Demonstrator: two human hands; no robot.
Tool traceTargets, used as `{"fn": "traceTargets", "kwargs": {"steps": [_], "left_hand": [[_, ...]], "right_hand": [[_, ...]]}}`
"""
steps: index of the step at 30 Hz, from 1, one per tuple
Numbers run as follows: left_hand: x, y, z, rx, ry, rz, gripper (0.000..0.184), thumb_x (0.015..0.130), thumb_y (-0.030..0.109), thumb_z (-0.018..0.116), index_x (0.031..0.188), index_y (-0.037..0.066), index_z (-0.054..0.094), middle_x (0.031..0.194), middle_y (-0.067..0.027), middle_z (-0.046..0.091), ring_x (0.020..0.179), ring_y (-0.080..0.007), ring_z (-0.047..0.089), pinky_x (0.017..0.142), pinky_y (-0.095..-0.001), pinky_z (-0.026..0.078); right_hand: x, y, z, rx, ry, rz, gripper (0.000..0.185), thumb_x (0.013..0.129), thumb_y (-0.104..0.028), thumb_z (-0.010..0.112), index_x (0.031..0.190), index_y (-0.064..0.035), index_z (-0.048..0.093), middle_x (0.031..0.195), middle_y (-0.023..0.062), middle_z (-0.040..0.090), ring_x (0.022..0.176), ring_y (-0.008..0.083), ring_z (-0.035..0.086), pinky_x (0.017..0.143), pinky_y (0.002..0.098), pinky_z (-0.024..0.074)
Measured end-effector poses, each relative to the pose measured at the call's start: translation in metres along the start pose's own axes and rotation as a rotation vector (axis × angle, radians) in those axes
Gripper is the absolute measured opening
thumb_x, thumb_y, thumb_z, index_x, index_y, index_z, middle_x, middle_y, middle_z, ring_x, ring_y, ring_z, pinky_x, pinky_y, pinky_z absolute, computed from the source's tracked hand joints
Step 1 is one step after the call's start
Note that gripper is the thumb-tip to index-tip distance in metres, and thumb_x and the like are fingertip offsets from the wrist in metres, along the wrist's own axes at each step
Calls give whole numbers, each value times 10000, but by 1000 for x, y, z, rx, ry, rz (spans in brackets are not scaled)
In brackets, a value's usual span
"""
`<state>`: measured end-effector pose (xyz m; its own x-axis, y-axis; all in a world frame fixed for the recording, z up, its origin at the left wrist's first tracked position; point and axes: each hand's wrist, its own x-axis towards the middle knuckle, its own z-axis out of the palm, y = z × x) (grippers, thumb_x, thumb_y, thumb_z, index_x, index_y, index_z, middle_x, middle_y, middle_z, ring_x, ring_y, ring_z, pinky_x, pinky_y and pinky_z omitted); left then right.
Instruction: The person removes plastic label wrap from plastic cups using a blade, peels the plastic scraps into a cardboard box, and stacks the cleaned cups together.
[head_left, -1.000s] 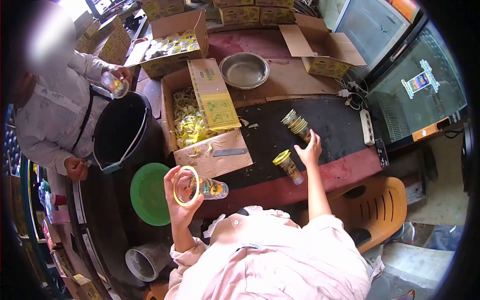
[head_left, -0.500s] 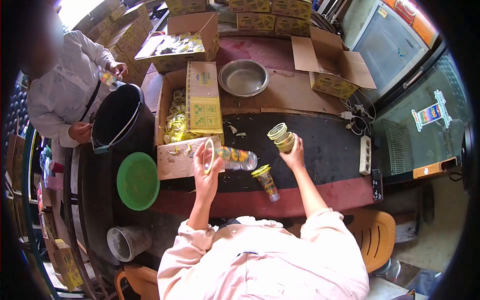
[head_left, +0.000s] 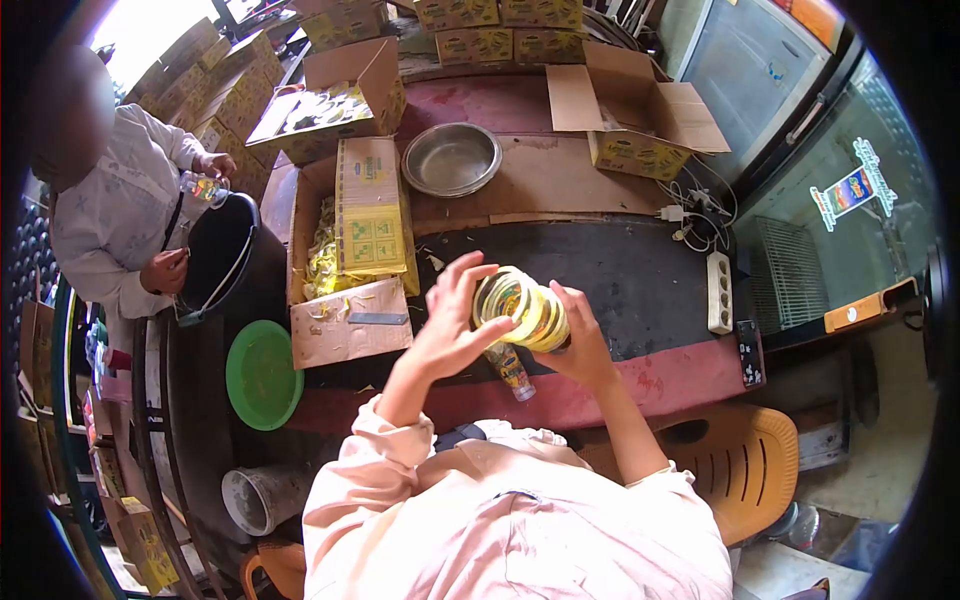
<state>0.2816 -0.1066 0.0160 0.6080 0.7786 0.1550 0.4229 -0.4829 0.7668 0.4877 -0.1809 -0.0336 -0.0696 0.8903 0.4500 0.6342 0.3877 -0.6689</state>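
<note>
My right hand (head_left: 582, 345) is wrapped round a stack of nested clear plastic cups with yellow rims (head_left: 525, 308), tilted with its mouth toward my left. My left hand (head_left: 450, 325) is at the mouth of the stack, thumb and fingers round the nearest rim. Printed colours show inside the top cup. Another printed plastic cup (head_left: 514, 376) lies on the table just below my hands, its upper end hidden behind them.
An opened carton (head_left: 375, 215) with yellow scraps, a grey flat strip (head_left: 379, 319) on its flap and a metal bowl (head_left: 452, 160) lie ahead. Left are a green basin (head_left: 264, 375), a black bucket (head_left: 240, 250) and a person holding a cup. Right is a power strip (head_left: 719, 292).
My left hand has brought its cup right to the stack, where it now appears nested. My right hand has moved the stack left and nearer. The view has shifted slightly.
</note>
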Motion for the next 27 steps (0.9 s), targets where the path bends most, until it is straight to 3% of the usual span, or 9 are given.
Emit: {"fn": "traceTargets", "kwargs": {"steps": [1, 3, 5, 6, 9, 15, 16, 22, 27], "left_hand": [[1, -1, -8, 76, 37, 44, 696, 726, 408, 640, 1282, 75, 387, 1344, -181, 305, 1273, -334, 272, 1033, -437, 199], [9, 10, -14, -251, 73, 177, 722, 710, 398, 659, 1286, 58, 386, 1308, -191, 357, 1241, -340, 338, 1018, -418, 266], [8, 15, -13, -321, -125, 152, 786, 703, 458, 620, 1315, 36, 364, 1320, -163, 371, 1251, -314, 345, 1012, -402, 277], [7, 18, -14, -267, -88, 245, 795, 697, 432, 630, 1316, 14, 357, 1298, -166, 402, 1241, -308, 364, 1023, -385, 269], [3, 16, -8, -223, -69, 254, 744, 694, 363, 672, 1306, 57, 379, 1328, -176, 386, 1181, -336, 443, 963, -394, 365], [1, 23, -9, -208, -48, 199, 737, 712, 390, 631, 1324, 78, 364, 1371, -171, 342, 1186, -350, 439, 963, -402, 369], [1, 32, -13, -253, -105, 134, 782, 700, 372, 598, 1353, 44, 318, 1387, -191, 314, 1283, -337, 318, 1040, -420, 253], [2, 22, -13, -275, -171, 267, 775, 698, 401, 585, 1333, 37, 333, 1367, -195, 336, 1249, -354, 359, 1015, -434, 289], [-2, 18, -6, -235, -175, 194, 771, 711, 418, 573, 1329, 28, 329, 1351, -203, 349, 1243, -363, 360, 1014, -442, 289]], "right_hand": [[-1, -2, -3, 16, -33, -2, 927, 542, -118, 777, 1340, -51, 310, 1156, 181, 466, 1049, 362, 504, 890, 401, 433], [0, -6, -3, 60, -45, -26, 972, 531, -181, 820, 1340, -23, 306, 1143, 180, 492, 1048, 360, 510, 902, 402, 429], [3, -16, -2, 135, -20, -14, 1002, 524, -222, 841, 1342, -13, 301, 1142, 179, 504, 1048, 359, 514, 904, 401, 429], [9, -20, -4, 93, 21, -51, 981, 515, -279, 857, 1301, -1, 340, 1136, 183, 518, 1041, 359, 524, 894, 399, 437], [3, -15, 1, 206, -197, 31, 915, 509, -287, 862, 1238, -7, 385, 1137, 191, 516, 1033, 363, 531, 884, 401, 444], [4, -32, 3, 135, -131, 8, 821, 557, -318, 840, 1174, -5, 397, 1085, 185, 507, 970, 365, 550, 852, 405, 455], [5, -33, 4, 104, -108, -10, 822, 562, -321, 837, 1176, -4, 391, 1079, 185, 506, 963, 364, 552, 845, 404, 457], [11, -44, 3, 159, -109, -64, 829, 555, -313, 843, 1167, 1, 381, 1057, 185, 513, 926, 364, 564, 814, 395, 471], [9, -42, 3, 249, -192, 31, 804, 527, -283, 857, 1137, 1, 418, 1031, 177, 541, 918, 351, 573, 820, 391, 469]]}}
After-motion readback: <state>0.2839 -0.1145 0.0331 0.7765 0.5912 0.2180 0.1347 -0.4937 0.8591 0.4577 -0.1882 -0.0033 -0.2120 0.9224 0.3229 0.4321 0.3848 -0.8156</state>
